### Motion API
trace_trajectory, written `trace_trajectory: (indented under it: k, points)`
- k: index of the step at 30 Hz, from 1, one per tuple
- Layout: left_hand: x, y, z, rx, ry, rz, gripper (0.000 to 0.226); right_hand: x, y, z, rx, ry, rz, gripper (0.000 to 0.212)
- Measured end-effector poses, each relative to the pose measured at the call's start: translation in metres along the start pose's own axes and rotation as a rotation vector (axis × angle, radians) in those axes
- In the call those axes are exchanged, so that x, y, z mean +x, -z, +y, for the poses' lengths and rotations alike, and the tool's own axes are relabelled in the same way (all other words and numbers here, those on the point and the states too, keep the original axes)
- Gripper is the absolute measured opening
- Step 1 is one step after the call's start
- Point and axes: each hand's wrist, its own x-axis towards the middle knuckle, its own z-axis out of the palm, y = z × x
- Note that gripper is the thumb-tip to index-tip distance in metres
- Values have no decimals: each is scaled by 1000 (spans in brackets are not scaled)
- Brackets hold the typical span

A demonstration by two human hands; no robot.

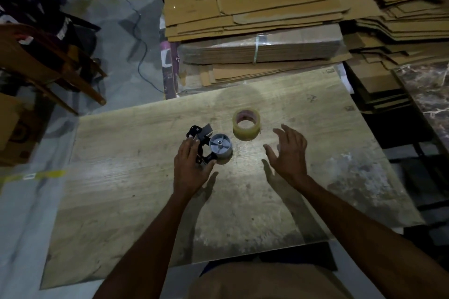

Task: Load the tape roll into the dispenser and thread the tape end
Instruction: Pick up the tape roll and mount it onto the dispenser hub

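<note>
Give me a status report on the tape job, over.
Left hand on dispenser, right hand open, empty. Tape roll loose on table, not loaded. Path clear.

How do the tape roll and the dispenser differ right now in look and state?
The tape roll is pale yellowish with an open core; the dispenser is black with a grey spoked hub. The left hand rests on the dispenser; the tape roll is untouched, the open right hand beside it. Both lie apart on the wooden table, the hub empty.
</note>
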Motion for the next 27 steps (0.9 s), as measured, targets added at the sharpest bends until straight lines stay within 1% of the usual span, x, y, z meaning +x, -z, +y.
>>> trace_trajectory:
  k: [2, 4, 6, 8, 10, 14, 16, 18, 19, 23, 25, 27]
  points:
    - [-2, 3, -4, -15, 10, 20, 79, 13, -5, -19, 66, 38, -62, 53]
    - [-3, 3, -12, -23, 14, 2, 77, 30, -7, -38, 78, 44, -174, 57]
    - [-2, 4, -16, -27, 23, -27, 78, 43, -9, -56, 54, 25, -270, 60]
    - [0, 5, -17, -38, 33, -39, 78, 52, -14, -68, 68, -27, -308, 65]
    - [2, 6, -18, -61, 33, -38, 75, 60, -21, -76, 121, -121, -328, 76]
    - [4, 8, -19, -69, 13, -38, 71, 73, -28, -85, 147, -301, -348, 119]
    - [5, 9, -19, -66, 0, -40, 72, 77, -41, -77, 161, -372, -357, 127]
    - [8, 12, -20, -73, -26, -27, 72, 83, -76, -47, 199, -430, -349, 125]
    - [11, 14, -20, -86, -38, -20, 71, 84, -80, -45, 225, -448, -331, 122]
    - [23, 24, -15, -168, -42, -27, 67, 80, -25, -95, 355, -517, -268, 103]
    - [33, 26, -11, -215, -82, -15, 59, 78, -17, -103, 460, -597, -250, 105]
    - [44, 29, -2, -312, -109, 2, 47, 76, -13, -107, 654, -709, -278, 113]
